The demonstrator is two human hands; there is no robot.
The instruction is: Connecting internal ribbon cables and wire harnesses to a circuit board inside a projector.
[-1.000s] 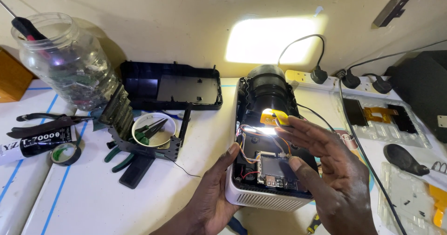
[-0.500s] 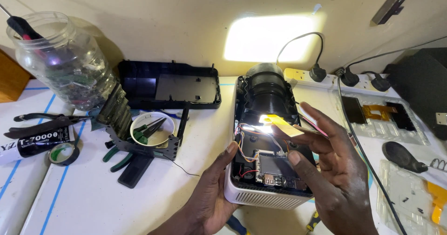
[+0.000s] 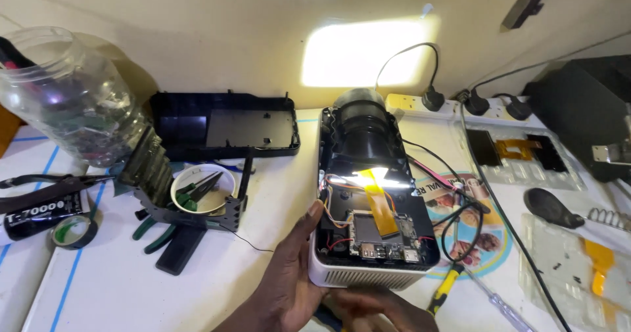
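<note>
Withdrawing from over the opened projector [image 3: 374, 200], the right hand [image 3: 378, 306] is now lying low at the casing's near edge, blurred, so I cannot tell whether it is clenched or released. Meanwhile the left hand [image 3: 289, 279] is grasping the casing's near left corner, thumb on the rim. On the white bench [image 3: 217, 286] the projector is sitting lit, yellow ribbon [image 3: 380, 207] and wires [image 3: 460, 220] exposed; a careless tug is likely to snag them.
</note>
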